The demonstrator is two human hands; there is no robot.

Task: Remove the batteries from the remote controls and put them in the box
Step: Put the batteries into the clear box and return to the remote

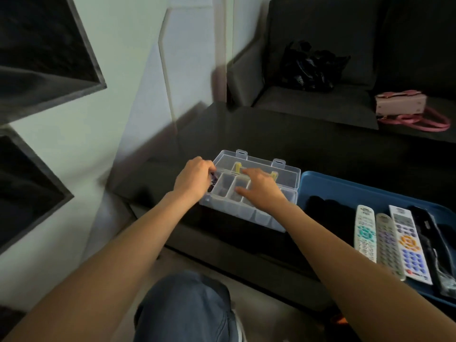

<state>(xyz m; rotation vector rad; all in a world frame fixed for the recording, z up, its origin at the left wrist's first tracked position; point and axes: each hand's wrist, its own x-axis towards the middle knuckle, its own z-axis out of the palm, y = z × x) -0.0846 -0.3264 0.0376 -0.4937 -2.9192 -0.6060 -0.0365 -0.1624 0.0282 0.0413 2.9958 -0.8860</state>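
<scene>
My left hand (pixel 193 177) curls around something dark at the box's (pixel 249 213) 9 o'clock edge; cannot tell what. Right hand (pixel 262 191) rests flat, fingers spread, steadying the compartments. Remotes (pixel 392 243) wait at 3 o'clock. Best to drop batteries low, one compartment.

left hand (pixel 195 177) contents hidden, blurred

Your box (pixel 249 213) is clear, colourless plastic with yellow pieces (pixel 237 167) showing inside, and it sits on a glossy black bench (pixel 271 134). The tray (pixel 328 181) beside it is blue. Its remotes (pixel 387 240) are white and grey with teal, purple, orange and blue buttons, plus black ones. You have a pink bag (pixel 404 107) on the dark grey sofa (pixel 345 58), and blue jeans (pixel 185 307) on your knee.
</scene>
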